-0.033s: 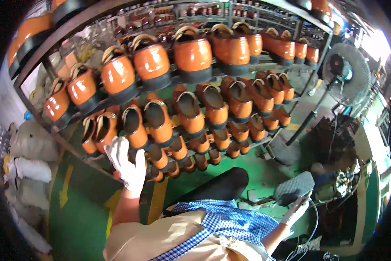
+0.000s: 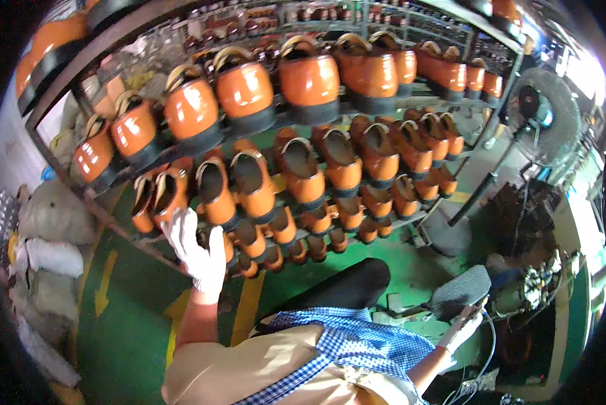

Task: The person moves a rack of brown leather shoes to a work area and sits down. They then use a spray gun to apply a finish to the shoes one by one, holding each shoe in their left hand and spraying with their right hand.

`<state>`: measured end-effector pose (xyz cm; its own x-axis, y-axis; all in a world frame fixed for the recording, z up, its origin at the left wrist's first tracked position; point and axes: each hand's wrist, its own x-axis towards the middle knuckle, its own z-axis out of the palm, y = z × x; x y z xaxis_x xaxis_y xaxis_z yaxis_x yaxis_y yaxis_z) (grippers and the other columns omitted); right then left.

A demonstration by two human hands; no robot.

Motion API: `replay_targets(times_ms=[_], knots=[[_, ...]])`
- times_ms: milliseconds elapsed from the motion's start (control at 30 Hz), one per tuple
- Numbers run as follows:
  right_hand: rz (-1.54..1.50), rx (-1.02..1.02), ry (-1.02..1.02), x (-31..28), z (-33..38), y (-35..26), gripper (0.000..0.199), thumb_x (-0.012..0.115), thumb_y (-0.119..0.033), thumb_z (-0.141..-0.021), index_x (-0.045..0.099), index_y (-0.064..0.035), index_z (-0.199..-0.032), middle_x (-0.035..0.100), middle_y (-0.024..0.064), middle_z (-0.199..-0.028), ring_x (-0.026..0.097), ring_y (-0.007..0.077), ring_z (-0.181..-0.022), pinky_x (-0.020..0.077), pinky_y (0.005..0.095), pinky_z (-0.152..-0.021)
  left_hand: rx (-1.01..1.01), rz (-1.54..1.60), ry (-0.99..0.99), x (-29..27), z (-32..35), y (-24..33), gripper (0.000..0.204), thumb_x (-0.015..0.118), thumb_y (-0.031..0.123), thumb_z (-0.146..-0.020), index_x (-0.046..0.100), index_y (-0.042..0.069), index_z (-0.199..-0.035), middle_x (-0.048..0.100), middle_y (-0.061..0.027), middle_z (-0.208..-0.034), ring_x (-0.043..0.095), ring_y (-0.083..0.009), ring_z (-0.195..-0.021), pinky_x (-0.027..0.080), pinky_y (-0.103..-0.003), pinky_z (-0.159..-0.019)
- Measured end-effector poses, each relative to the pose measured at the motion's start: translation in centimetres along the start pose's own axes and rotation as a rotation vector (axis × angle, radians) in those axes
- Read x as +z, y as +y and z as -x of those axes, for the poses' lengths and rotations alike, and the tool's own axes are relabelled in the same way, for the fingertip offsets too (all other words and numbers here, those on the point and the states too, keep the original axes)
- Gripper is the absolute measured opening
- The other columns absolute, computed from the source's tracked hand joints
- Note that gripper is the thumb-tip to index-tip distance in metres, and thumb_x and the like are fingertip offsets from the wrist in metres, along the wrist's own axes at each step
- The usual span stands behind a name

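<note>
At the rack (image 2: 60, 179), the gloved left hand (image 2: 198, 250) reaches up with fingers spread, touching an orange shoe (image 2: 215, 192) but gripping nothing. The right hand (image 2: 461, 331) (also gloved) closes on a grey padded tool (image 2: 461, 291) held low beside the body.

No visible change, left hand (image 2: 198, 253) seemingly unmoved

A tiered rack (image 2: 67, 179) stood ahead, with rows of shoes (image 2: 303, 172) on its shelves, one row above another. The left hand (image 2: 198, 253) reached up to the shoes at the rack's lower left end. Sacks (image 2: 53, 236) lay on the floor left of the rack. A standing fan (image 2: 535, 118) stood to its right. The right hand (image 2: 461, 331) rested low on the right, touching a pad (image 2: 461, 290) beside a machine (image 2: 518, 290).
</note>
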<state>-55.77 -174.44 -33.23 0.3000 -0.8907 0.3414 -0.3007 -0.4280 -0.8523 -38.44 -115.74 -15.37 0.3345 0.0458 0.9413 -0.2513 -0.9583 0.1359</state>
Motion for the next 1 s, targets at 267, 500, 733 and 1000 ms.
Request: replay_targets(times_ms=[267,500,733,1000], knots=[[-0.014,-0.069,0.049,-1.5,0.5,-1.3,0.043,0.061,-0.031,-0.105,0.060,0.0073,-0.124,0.061,0.0195,-0.109,0.057,0.0298,-0.101,0.0463,0.0423,-0.094,-0.388,-0.040,0.202,-1.5,3.3,-8.4,0.053,0.068,0.015,-0.097,0.049,0.000,-0.144,0.050,-0.0221,-0.147,0.044,-0.0401,-0.140,0.031,-0.053,-0.120],[0.058,-0.137,0.126,-2.6,1.3,-0.8,0.058,0.055,-0.038,-0.107,0.051,0.0068,-0.144,0.061,0.0265,-0.127,0.058,0.0364,-0.113,0.0453,0.0456,-0.102,-0.471,0.024,0.179,0.2,5.1,-13.6,0.069,0.075,0.019,-0.093,0.044,0.004,-0.153,0.033,-0.0243,-0.160,0.034,-0.0404,-0.146,0.031,-0.053,-0.120],[0.175,-0.126,0.073,-2.6,2.3,-1.9,0.056,0.058,-0.036,-0.106,0.053,0.0030,-0.145,0.061,0.0240,-0.128,0.059,0.0342,-0.114,0.0448,0.0447,-0.103,-0.431,-0.093,0.132,1.3,5.3,-12.8,0.076,0.084,0.025,-0.086,0.047,0.005,-0.149,0.036,-0.0235,-0.156,0.037,-0.0403,-0.142,0.034,-0.053,-0.117],[0.090,-0.117,0.046,-1.7,3.5,-1.4,0.048,0.058,-0.026,-0.106,0.055,0.0010,-0.145,0.065,0.0145,-0.108,0.057,0.0230,-0.091,0.0482,0.0372,-0.083,-0.351,0.100,-0.288,-0.2,18.5,-10.2,0.029,0.074,0.014,-0.090,0.064,0.003,-0.115,0.065,-0.0162,-0.110,0.062,-0.0340,-0.104,0.049,-0.046,-0.093]])
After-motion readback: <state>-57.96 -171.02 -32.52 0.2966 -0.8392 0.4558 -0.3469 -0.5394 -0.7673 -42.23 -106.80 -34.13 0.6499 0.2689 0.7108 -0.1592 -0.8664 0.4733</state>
